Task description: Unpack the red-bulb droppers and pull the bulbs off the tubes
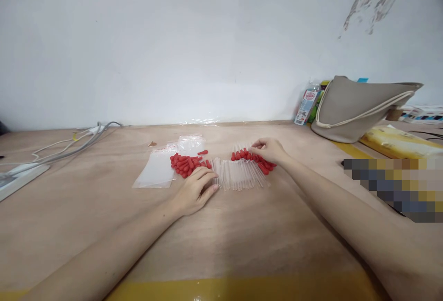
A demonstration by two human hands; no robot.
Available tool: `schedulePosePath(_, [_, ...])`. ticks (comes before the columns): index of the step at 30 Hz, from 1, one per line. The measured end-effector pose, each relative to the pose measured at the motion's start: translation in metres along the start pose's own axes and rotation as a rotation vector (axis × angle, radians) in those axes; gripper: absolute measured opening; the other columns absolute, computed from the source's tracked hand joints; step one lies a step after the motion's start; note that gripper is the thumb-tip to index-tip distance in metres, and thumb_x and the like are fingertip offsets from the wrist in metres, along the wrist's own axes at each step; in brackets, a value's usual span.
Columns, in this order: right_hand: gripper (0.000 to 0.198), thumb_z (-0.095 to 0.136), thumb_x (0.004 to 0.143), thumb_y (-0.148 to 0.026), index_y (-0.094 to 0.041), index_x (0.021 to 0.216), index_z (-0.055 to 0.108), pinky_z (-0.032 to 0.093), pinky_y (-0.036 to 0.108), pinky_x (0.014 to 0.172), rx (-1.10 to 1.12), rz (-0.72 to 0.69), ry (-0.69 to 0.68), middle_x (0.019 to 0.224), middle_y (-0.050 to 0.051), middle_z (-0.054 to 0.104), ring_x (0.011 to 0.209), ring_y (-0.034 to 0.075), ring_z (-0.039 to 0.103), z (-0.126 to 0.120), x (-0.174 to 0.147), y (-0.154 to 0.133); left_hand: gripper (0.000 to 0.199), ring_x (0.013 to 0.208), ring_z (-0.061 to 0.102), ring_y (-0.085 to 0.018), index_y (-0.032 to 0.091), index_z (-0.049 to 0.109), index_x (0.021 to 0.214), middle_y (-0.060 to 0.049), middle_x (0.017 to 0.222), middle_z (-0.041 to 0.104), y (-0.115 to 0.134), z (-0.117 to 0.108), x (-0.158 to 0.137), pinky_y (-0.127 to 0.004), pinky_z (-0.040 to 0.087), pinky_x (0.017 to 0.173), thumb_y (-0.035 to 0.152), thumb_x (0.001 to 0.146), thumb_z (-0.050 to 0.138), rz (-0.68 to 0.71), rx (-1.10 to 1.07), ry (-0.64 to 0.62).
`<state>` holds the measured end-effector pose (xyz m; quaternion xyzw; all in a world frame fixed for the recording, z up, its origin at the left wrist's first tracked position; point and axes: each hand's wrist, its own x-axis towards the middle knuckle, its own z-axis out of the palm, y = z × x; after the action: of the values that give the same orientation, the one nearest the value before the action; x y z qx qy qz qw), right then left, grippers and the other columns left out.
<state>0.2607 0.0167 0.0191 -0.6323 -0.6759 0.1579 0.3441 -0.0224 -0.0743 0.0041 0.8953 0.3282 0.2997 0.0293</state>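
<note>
My left hand [196, 191] rests on the table with fingers curved and the thumb apart from the index finger. Its fingertips touch the left side of a row of thin clear dropper tubes [238, 176]. A heap of red rubber dropper bulbs [183, 165] lies just behind that hand. My right hand [272, 150] reaches over the far side of the row. Its thumb and fingers are closed on a red dropper bulb among a second group of red bulbs [265, 165]. More clear tubes show behind these bulbs, partly hidden by the fingers.
Clear zip bags [155, 169] lie left of the bulbs. Cables [79, 142] and a white power strip [24, 179] are at the far left. A grey bag [360, 107], a carton [304, 107] and a yellow packet [398, 142] stand at the right. A white wall [155, 52] rises behind.
</note>
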Motion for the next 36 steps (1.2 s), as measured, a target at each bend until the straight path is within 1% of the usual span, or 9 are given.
schedulePosePath(2, [0.028, 0.059, 0.067, -0.049, -0.025, 0.075, 0.069, 0.038, 0.027, 0.067, -0.152, -0.049, -0.043, 0.072, -0.001, 0.067, 0.069, 0.014, 0.058, 0.003, -0.003, -0.017, 0.023, 0.099, 0.049, -0.019, 0.017, 0.053, 0.107, -0.008, 0.103, 0.056, -0.001, 0.001, 0.0, -0.036, 0.044, 0.087, 0.024, 0.086, 0.047, 0.008, 0.0, 0.006])
schedulePosePath(5, [0.031, 0.049, 0.076, -0.047, -0.025, 0.067, 0.069, 0.034, 0.033, 0.077, -0.335, -0.065, -0.066, 0.069, 0.0, 0.067, 0.073, 0.017, 0.058, 0.006, -0.008, -0.032, 0.022, 0.098, 0.05, -0.02, 0.017, 0.054, 0.106, -0.009, 0.103, 0.056, -0.001, 0.002, 0.0, -0.037, 0.044, 0.087, 0.024, 0.086, 0.047, 0.02, 0.002, 0.007])
schedulePosePath(8, [0.032, 0.048, 0.076, -0.04, -0.022, 0.057, 0.066, 0.031, 0.035, 0.08, -0.363, -0.041, -0.058, 0.065, 0.003, 0.066, 0.076, 0.019, 0.058, 0.008, -0.012, -0.038, 0.022, 0.098, 0.05, -0.02, 0.017, 0.054, 0.105, -0.009, 0.102, 0.056, -0.001, 0.002, 0.0, -0.038, 0.044, 0.087, 0.024, 0.086, 0.047, 0.026, 0.002, 0.01])
schedulePosePath(11, [0.029, 0.049, 0.075, -0.036, -0.021, 0.057, 0.066, 0.033, 0.033, 0.077, -0.352, 0.017, -0.04, 0.065, 0.004, 0.066, 0.075, 0.019, 0.058, 0.009, -0.012, -0.041, 0.023, 0.099, 0.05, -0.02, 0.017, 0.053, 0.106, -0.009, 0.103, 0.056, -0.001, 0.002, 0.0, -0.038, 0.044, 0.088, 0.024, 0.085, 0.048, 0.027, 0.002, 0.016])
schedulePosePath(18, [0.027, 0.051, 0.072, -0.041, -0.022, 0.067, 0.07, 0.035, 0.024, 0.055, -0.18, 0.187, -0.01, 0.055, 0.001, 0.062, 0.056, 0.013, 0.056, 0.006, -0.009, -0.035, 0.023, 0.099, 0.05, -0.021, 0.017, 0.053, 0.106, -0.009, 0.103, 0.055, -0.002, 0.003, 0.0, -0.039, 0.044, 0.088, 0.024, 0.085, 0.048, 0.034, 0.006, 0.02])
schedulePosePath(24, [0.032, 0.054, 0.071, -0.044, -0.016, 0.069, 0.07, 0.031, 0.021, 0.043, 0.003, 0.203, -0.024, 0.05, 0.001, 0.059, 0.046, 0.01, 0.05, 0.001, -0.014, -0.03, 0.026, 0.101, 0.05, -0.021, 0.017, 0.052, 0.109, -0.01, 0.104, 0.055, -0.002, 0.004, 0.0, -0.039, 0.044, 0.089, 0.023, 0.084, 0.049, 0.038, 0.029, 0.052])
schedulePosePath(29, [0.033, 0.055, 0.071, -0.043, -0.014, 0.075, 0.07, 0.034, 0.02, 0.043, 0.221, 0.127, -0.08, 0.06, 0.002, 0.063, 0.048, 0.009, 0.05, -0.008, -0.036, -0.038, 0.039, 0.112, 0.045, -0.024, 0.019, 0.046, 0.121, -0.011, 0.118, 0.051, 0.0, 0.005, 0.003, -0.045, 0.038, 0.097, 0.024, 0.083, 0.051, 0.06, 0.153, 0.189])
schedulePosePath(33, [0.03, 0.061, 0.067, -0.044, -0.014, 0.069, 0.068, 0.041, 0.022, 0.052, 0.512, -0.05, -0.188, 0.066, 0.003, 0.065, 0.058, 0.011, 0.055, -0.01, -0.066, -0.049, 0.047, 0.124, 0.037, -0.027, 0.019, 0.038, 0.13, -0.013, 0.131, 0.043, 0.002, 0.008, 0.011, -0.047, 0.035, 0.1, 0.024, 0.084, 0.05, 0.093, 0.33, 0.268])
schedulePosePath(36, [0.029, 0.062, 0.068, -0.044, -0.015, 0.066, 0.066, 0.041, 0.024, 0.056, 0.555, -0.159, -0.243, 0.064, 0.002, 0.064, 0.058, 0.011, 0.053, -0.002, -0.085, -0.052, 0.042, 0.125, 0.037, -0.027, 0.02, 0.044, 0.126, -0.012, 0.132, 0.045, 0.003, 0.012, 0.017, -0.047, 0.031, 0.102, 0.023, 0.085, 0.05, 0.157, 0.426, 0.281])
